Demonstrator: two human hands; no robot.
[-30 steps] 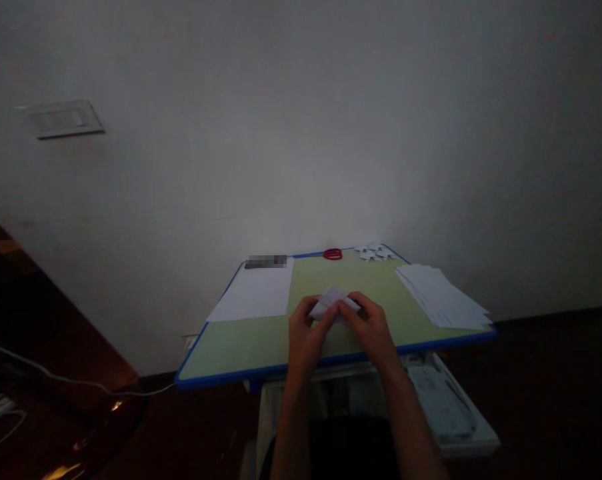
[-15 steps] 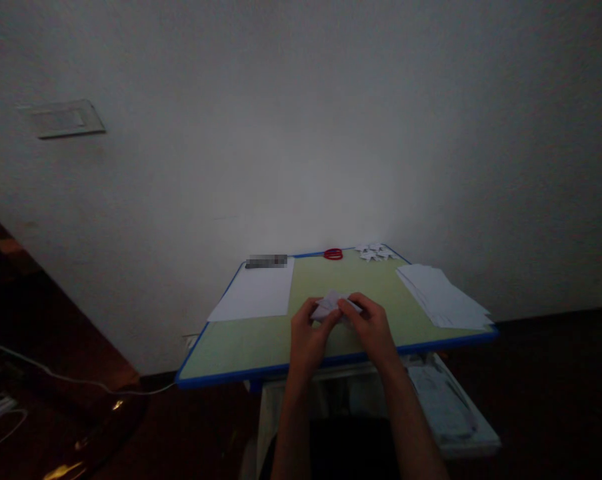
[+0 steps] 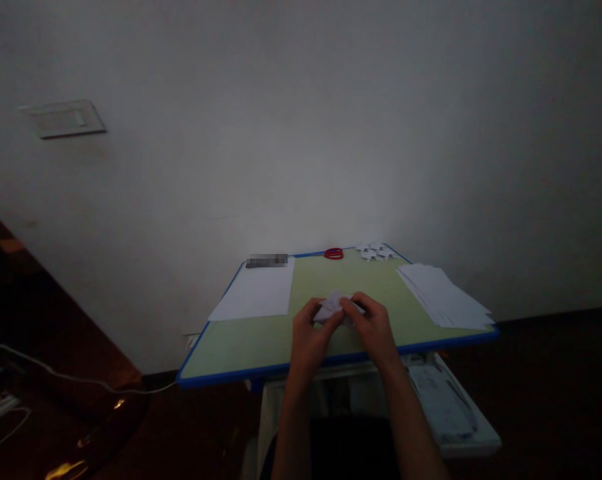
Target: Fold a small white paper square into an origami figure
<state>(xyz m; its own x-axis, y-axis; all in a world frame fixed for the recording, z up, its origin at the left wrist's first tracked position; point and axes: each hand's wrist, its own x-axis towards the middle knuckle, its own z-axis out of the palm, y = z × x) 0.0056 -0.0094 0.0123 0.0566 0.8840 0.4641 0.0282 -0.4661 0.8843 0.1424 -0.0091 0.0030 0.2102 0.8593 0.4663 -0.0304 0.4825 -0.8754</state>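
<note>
A white sheet (image 3: 257,293) lies left of the left hand (image 3: 309,339), which grips a folded paper (image 3: 327,309) jointly with the right hand (image 3: 375,328) — thumbs close together; beyond them, red-handled scissors (image 3: 333,254), then small folded pieces (image 3: 375,253); rightward, fanned sheets (image 3: 441,297).

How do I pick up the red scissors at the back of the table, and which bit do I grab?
Probably best by the red handles, coming from the front right. Their loops face right, while the blades seem to point left along the back edge of the table, though it's dim there. The wall is just behind.
</note>
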